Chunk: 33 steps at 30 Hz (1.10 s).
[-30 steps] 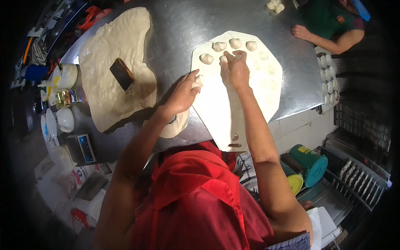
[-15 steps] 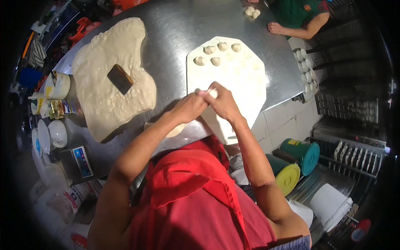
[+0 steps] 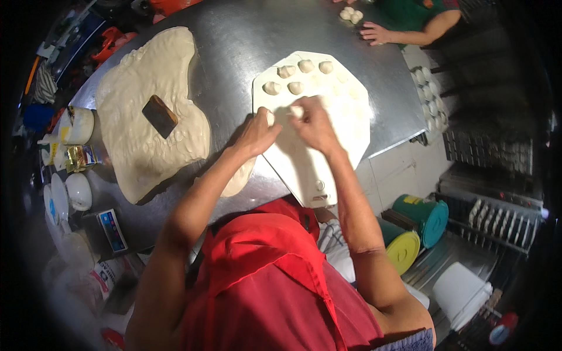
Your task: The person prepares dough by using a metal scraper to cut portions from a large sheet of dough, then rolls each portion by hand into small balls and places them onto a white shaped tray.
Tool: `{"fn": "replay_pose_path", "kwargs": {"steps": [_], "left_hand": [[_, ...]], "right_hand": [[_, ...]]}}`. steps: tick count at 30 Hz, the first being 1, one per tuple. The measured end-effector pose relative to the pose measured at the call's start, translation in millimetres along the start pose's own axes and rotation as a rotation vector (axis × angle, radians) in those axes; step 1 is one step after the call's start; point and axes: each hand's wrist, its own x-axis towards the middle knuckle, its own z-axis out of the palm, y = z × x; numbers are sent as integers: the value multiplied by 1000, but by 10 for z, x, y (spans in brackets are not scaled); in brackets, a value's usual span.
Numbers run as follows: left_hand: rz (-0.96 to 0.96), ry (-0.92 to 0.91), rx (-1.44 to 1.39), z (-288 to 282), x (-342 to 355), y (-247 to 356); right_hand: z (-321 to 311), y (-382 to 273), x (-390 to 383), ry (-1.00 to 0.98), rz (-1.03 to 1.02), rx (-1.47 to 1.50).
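Observation:
Both my hands are over the white many-sided board [image 3: 350, 137] with a handle. My left hand [image 3: 256, 138], at the board's left edge, is closed round a lump of dough [image 3: 270, 118] that shows at its thumb. My right hand [image 3: 318, 130] pinches another small dough piece [image 3: 296, 111] over the board's middle. The two hands are a short way apart. Several shaped dough balls [image 3: 305, 65] sit in rows on the board's far part. A flat dough piece [image 3: 239, 179] lies on the table beside my left forearm, which partly hides it.
A large dough slab [image 3: 140, 161] covers the steel table's left, a dark rectangular scraper [image 3: 160, 116] on it. Tubs [image 3: 78, 125] and a small device with a screen [image 3: 112, 230] stand at left. A co-worker's hand [image 3: 375, 34] rests near dough balls [image 3: 351, 14]. Lidded bins [image 3: 405, 250] stand right.
My hands were together at the dough; now they have come apart, each with a piece. The co-worker's hand has moved left and its fingers are spread. The view has shifted slightly.

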Motion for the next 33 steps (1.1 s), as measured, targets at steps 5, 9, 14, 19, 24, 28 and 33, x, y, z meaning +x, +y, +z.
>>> {"fn": "replay_pose_path", "kwargs": {"steps": [5, 9, 14, 19, 24, 28, 33], "left_hand": [[55, 109, 25, 151, -35, -476], [32, 122, -82, 186, -134, -362], [85, 71, -278, 135, -179, -311], [162, -13, -299, 55, -380, -509], [225, -260, -44, -120, -697, -176], [423, -144, 61, -170, -898, -103], [268, -302, -216, -483, -1095, 277]], "right_hand": [[-220, 563, 723, 123, 212, -10], [-197, 844, 911, 145, 82, -263], [-6, 141, 238, -209, 221, 218], [83, -514, -187, -238, 48, 413], [0, -598, -416, -179, 322, 249], [131, -907, -707, -152, 265, 64], [-96, -1325, -672, -132, 272, 423]]}}
